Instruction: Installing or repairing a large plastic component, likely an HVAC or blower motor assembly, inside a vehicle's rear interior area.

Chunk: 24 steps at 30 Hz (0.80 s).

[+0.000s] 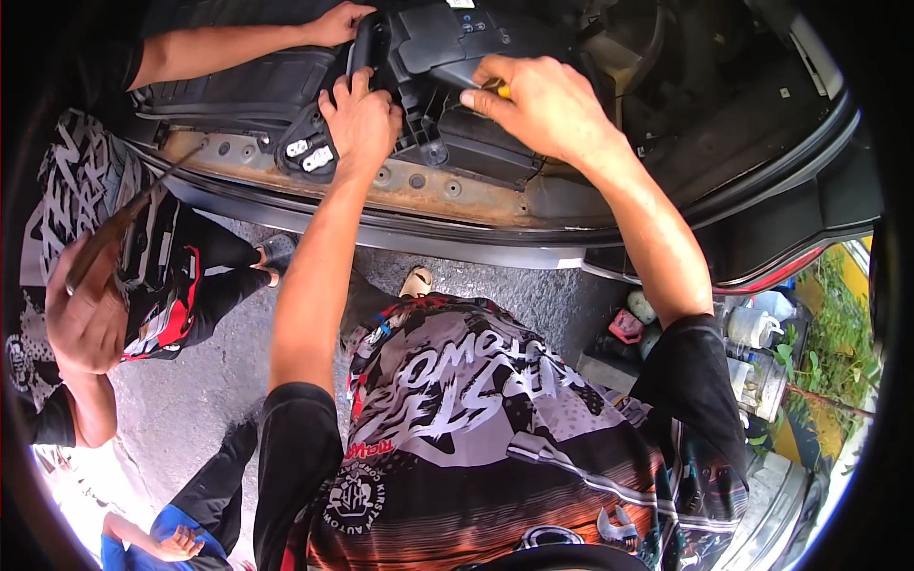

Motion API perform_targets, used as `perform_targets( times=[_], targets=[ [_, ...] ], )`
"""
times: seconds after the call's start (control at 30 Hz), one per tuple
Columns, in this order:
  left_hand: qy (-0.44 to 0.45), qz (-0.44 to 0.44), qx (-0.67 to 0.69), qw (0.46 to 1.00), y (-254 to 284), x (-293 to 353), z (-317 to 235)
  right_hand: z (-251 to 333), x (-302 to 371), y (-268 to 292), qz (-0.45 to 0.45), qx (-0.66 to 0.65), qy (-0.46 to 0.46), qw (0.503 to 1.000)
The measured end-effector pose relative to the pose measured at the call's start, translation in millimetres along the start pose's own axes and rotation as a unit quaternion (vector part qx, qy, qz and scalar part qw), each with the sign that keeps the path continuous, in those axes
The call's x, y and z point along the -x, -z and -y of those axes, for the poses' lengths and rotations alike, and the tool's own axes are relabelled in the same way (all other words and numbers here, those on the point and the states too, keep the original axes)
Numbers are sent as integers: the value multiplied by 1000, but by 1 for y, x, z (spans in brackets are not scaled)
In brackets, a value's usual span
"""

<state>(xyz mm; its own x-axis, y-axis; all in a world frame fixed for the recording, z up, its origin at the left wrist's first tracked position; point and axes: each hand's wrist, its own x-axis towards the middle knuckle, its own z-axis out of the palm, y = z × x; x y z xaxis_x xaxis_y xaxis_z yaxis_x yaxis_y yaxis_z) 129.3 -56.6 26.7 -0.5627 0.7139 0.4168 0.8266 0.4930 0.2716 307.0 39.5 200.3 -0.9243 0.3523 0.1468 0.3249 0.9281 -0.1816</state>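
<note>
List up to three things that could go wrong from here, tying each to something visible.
The right grip covers most of a yellow item, which might slip against the black plastic housing.

A co-worker's hand is near the left grip among dark parts; a sudden shift could pinch fingers.

The long tool at left points toward the rusty sill and could scrape it.

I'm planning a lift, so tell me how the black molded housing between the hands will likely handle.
The black molded housing will probably stay stiff, given its formed ridges. It looks plastic, so may be light for its size. Its smooth top could feel slippery.
</note>
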Motion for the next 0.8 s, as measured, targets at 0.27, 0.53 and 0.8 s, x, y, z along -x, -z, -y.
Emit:
perform_targets(
  times=[0.27, 0.53, 0.8],
  targets=[
    [-23, 4, -29, 999, -7, -20, 19, 5, -40, 16, 44, 93, 15, 995],
    [-33, -77, 163, 983, 0, -10, 17, -5, -44, 10, 63, 28, 174, 982],
    [-181, -16, 259, 949, 28, -27, -8, 10, -43, -7, -12, 52, 176, 983]
  ],
)
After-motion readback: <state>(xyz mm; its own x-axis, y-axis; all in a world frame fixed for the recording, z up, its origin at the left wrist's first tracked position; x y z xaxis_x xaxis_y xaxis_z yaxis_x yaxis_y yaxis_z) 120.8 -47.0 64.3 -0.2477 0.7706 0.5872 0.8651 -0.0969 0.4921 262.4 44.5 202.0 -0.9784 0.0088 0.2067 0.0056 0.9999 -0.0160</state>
